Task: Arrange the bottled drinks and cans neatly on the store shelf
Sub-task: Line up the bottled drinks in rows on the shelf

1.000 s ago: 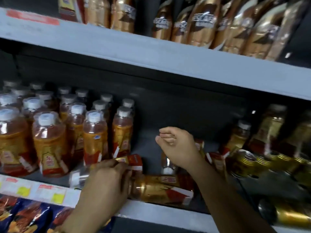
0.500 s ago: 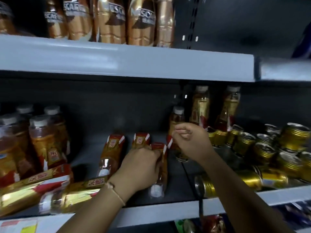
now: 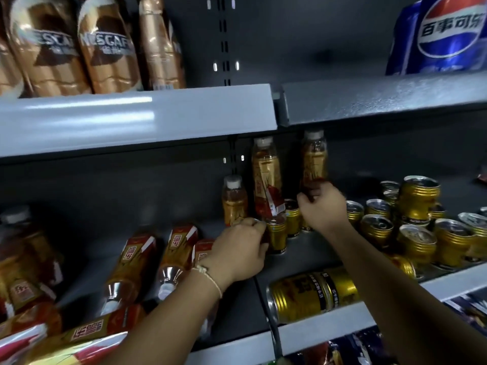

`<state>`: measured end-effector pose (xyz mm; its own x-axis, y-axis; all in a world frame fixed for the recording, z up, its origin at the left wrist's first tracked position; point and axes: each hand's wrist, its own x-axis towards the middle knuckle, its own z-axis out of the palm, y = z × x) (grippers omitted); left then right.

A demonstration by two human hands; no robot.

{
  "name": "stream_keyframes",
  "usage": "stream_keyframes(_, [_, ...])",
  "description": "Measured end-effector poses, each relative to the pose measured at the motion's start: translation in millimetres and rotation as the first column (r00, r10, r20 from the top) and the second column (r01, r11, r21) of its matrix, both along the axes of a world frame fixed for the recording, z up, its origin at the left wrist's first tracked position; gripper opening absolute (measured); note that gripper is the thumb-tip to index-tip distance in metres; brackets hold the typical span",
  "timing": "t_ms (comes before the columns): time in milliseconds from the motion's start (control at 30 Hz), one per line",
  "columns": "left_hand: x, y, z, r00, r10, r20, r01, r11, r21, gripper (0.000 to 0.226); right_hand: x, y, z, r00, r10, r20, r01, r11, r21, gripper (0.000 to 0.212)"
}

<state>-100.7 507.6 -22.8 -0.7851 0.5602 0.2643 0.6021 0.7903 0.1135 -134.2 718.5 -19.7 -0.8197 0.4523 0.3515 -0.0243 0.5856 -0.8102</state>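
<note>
Gripping ribbed gold can point(image 3: 276, 233) — left hand point(image 3: 238, 252).

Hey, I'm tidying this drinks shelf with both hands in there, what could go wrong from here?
The gold can lying on its side at the shelf's front edge could roll off if your right arm nudges it. Your right hand is at the base of a tall bottle; tipping it could knock the upright cans beside it. Your left hand is crowded by bottles lying flat, which may roll.
</note>
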Motion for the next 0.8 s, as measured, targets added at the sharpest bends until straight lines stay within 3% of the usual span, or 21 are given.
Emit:
stream_keyframes(100, [-5,22,1,0.998,-0.067,-0.007,0.067,0.998,0.016,0.046,-16,22,1,0.995,-0.074,0.061,0.072,0.997,0.039,0.043])
stream_keyframes(200, [-13,45,3,0.995,-0.1,-0.007,0.1,0.995,0.007,0.048,-38,38,2,0.988,-0.05,0.143,0.044,0.998,0.043,0.069])
stream_keyframes(267, [-18,58,2,0.995,-0.102,0.015,0.101,0.995,0.004,0.047,-51,43,2,0.993,0.01,0.12,-0.015,0.999,0.043,0.083])
stream_keyframes(400, [-25,75,-3,0.994,-0.096,0.049,0.097,0.995,-0.019,0.051,-72,47,-2,1.0,0.002,0.014,-0.004,0.983,0.184,0.089])
stream_keyframes(500, [-27,80,-10,0.992,-0.109,0.066,0.108,0.994,0.021,0.051,-81,52,-4,1.0,0.011,0.018,-0.013,0.997,0.082,0.091])
stream_keyframes(667, [-21,80,-22,0.992,-0.116,0.046,0.115,0.993,0.025,0.043,-87,61,-4,1.0,0.027,-0.003,-0.026,0.995,0.093,0.083])
stream_keyframes(800, [-19,74,-24,0.992,-0.115,0.056,0.112,0.993,0.042,0.044,-78,60,-5,0.992,0.003,-0.129,-0.024,0.986,-0.164,0.065])
